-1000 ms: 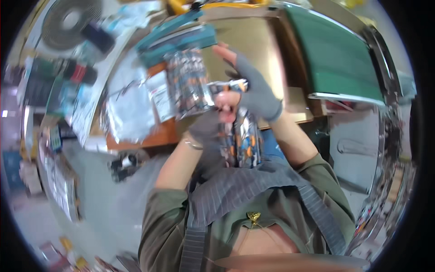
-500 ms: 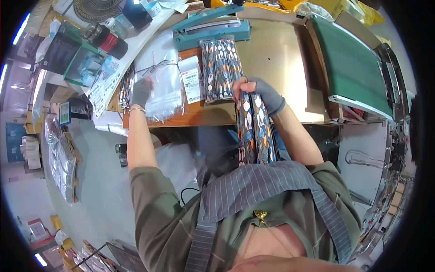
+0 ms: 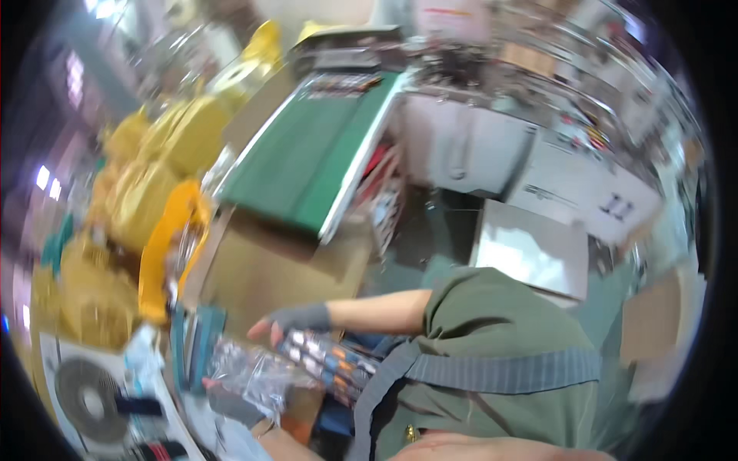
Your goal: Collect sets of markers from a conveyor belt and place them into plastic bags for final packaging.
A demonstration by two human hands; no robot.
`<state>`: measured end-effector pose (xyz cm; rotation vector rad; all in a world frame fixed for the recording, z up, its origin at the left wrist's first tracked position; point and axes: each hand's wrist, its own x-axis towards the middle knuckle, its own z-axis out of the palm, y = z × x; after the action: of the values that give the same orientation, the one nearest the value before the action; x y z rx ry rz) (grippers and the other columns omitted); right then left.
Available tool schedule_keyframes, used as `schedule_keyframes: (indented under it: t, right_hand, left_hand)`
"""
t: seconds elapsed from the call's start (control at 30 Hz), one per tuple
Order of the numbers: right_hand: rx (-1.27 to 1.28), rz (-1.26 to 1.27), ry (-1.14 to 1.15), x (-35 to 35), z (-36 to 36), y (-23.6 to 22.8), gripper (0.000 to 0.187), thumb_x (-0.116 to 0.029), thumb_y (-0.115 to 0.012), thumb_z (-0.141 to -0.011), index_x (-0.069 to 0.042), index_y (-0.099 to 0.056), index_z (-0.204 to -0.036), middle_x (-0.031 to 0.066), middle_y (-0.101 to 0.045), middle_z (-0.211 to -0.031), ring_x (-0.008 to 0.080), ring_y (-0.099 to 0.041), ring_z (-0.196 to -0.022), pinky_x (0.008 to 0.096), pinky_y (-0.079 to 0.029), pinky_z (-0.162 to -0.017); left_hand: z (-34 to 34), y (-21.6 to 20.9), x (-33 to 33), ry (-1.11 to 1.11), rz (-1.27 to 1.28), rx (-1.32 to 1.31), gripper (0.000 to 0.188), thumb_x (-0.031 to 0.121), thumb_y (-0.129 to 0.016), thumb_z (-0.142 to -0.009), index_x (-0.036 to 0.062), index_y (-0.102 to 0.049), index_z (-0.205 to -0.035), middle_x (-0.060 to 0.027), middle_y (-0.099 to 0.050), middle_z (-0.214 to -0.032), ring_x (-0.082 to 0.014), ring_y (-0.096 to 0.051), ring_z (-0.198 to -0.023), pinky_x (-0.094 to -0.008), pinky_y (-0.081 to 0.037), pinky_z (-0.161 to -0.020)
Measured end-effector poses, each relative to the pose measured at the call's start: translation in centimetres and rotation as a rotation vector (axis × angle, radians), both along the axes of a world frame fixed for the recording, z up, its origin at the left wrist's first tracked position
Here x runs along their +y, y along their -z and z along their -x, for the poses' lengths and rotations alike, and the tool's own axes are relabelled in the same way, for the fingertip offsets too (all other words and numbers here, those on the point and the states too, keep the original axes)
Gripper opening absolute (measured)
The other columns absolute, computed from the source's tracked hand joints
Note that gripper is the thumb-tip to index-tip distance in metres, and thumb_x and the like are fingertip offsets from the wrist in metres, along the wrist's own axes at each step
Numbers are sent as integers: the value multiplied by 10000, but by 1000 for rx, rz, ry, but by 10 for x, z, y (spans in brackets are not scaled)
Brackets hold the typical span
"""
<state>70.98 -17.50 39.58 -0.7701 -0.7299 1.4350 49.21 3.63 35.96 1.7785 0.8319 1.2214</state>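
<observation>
My gloved right hand (image 3: 301, 320) is at the end of a bundle of long, slim pieces (image 3: 330, 359) with a dark leaf print, fingers closed over it. The bundle's other end rests against my body. Crinkled clear plastic (image 3: 257, 378) lies on the table between my two hands, beside the teal bag sealer (image 3: 196, 346). My gloved left hand (image 3: 237, 404) is at the near edge of this plastic. Its fingers are smeared by motion, so whether it grips the plastic does not show.
A green conveyor belt (image 3: 300, 154) stands beyond the table, with patterned pieces (image 3: 342, 84) at its far end. Yellow sacks (image 3: 173, 138) are heaped at the left. A fan (image 3: 92, 399) sits lower left. White panels (image 3: 469, 146) and a pale board (image 3: 530, 250) stand to the right.
My view has swung far to the right, and the picture is blurred. My left hand has come from the pile of clear bags towards my right hand, which still has the patterned bundle.
</observation>
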Motion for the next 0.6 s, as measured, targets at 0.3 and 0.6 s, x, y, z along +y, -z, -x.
schedule_keyframes:
  t: [0.3, 0.6]
  right_hand:
    - [135, -8, 302, -86, -3, -27, 390, -436, -521, -912, -67, -583, -1023, 43, -637, -951, 95, -601, -749, 304, -506, -684]
    - [-1576, 147, 750, -119, 4, 19, 244, -289, -640, -754, -96, -544, -867, 135, -572, -734, 349, -577, -671, 428, -453, -570]
  left_hand:
    - [-76, -26, -164, 531, -101, 77, 264, 198, -600, -819, -4, -527, -666, -99, -567, -664, -197, -512, -575, -338, -408, -547]
    - [-59, -31, -174, 642, -45, 826, 283, 198, -643, -819, 34, -534, -1023, -109, -591, -914, -147, -529, -777, -294, -437, -709]
